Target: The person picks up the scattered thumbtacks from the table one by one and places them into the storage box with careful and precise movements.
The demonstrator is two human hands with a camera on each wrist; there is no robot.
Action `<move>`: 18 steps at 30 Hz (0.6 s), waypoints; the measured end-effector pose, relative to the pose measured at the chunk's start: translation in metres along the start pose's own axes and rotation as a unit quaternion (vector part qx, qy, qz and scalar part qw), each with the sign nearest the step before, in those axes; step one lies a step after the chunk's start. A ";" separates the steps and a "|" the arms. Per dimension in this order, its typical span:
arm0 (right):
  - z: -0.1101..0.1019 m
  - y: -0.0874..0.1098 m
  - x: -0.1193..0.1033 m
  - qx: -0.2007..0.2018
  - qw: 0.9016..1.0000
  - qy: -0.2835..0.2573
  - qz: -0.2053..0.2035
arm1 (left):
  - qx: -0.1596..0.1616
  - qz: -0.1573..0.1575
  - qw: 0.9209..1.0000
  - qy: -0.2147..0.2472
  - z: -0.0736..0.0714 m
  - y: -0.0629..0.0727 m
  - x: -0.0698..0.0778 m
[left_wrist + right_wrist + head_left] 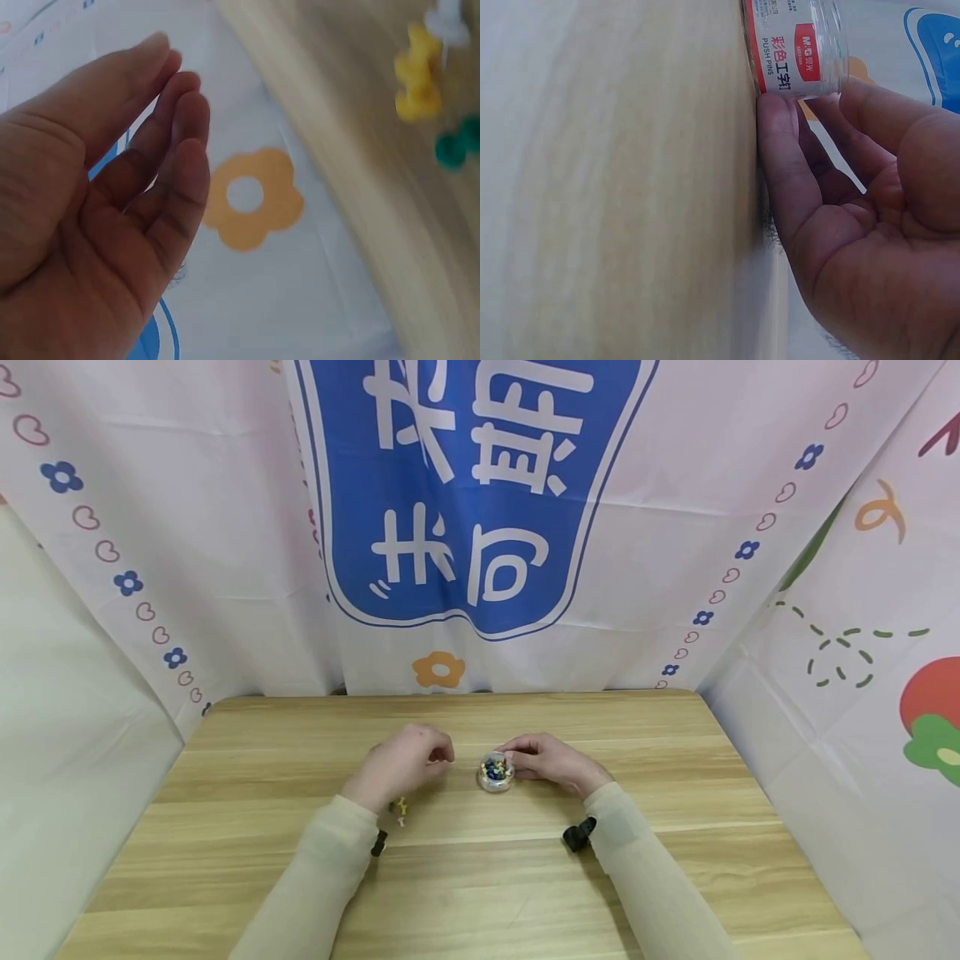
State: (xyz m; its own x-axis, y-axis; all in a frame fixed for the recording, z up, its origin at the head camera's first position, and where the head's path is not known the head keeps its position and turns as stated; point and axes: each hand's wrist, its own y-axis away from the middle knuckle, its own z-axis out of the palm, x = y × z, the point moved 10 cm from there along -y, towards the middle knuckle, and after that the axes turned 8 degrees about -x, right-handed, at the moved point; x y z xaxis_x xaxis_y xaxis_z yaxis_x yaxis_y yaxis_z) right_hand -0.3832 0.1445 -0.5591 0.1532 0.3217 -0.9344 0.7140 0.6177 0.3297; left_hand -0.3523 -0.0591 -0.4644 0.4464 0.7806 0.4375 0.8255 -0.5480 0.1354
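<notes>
A small clear jar of push pins (492,786) stands upright on the wooden table, with blue, yellow and white pins visible inside. My right hand (553,765) holds the jar's right side between thumb and fingers; its printed label (784,45) reads PUSH PINS. Left of the jar, my left hand (408,762) hovers with loosely bent fingers, and nothing shows between them. Below that hand lie loose push pins: a yellow group (418,75), a white pin (448,28) and a green one (452,150).
The wooden table (480,893) reaches back to a hanging white cloth (660,560) with a blue printed panel. More cloth hangs along the left and right sides. A black wrist camera (577,837) sits on the right sleeve.
</notes>
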 end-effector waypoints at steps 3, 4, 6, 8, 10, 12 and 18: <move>-0.001 0.001 0.000 0.001 1.000 0.001 0.001 | -0.013 -0.008 1.000 -0.004 -0.002 0.005 -0.007; -0.001 0.001 0.000 0.001 1.000 0.001 0.001 | -0.018 -0.012 1.000 -0.006 -0.002 0.007 -0.009; -0.001 0.001 0.000 0.003 1.000 0.000 0.003 | -0.027 -0.015 0.999 -0.011 -0.003 0.010 -0.012; -0.002 0.000 0.001 0.004 1.000 0.000 0.003 | -0.038 -0.020 0.999 -0.010 -0.003 0.014 -0.015; -0.002 0.000 0.002 0.005 1.000 -0.001 0.005 | -0.054 -0.024 0.998 -0.003 -0.001 0.017 -0.019; -0.002 0.000 0.003 0.004 1.000 0.000 0.006 | -0.072 -0.029 0.997 0.007 0.001 0.020 -0.021; -0.003 0.000 0.003 0.008 1.000 -0.001 0.011 | -0.120 -0.039 0.992 0.027 0.008 0.026 -0.028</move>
State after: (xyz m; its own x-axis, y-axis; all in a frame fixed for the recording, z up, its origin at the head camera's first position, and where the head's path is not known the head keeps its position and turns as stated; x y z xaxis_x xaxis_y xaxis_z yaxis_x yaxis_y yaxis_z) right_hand -0.3843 0.1478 -0.5614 0.1695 0.3341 -0.9272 0.7219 0.5984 0.3476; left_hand -0.3403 -0.0927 -0.4801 0.3598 0.8095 0.4639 0.7474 -0.5477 0.3761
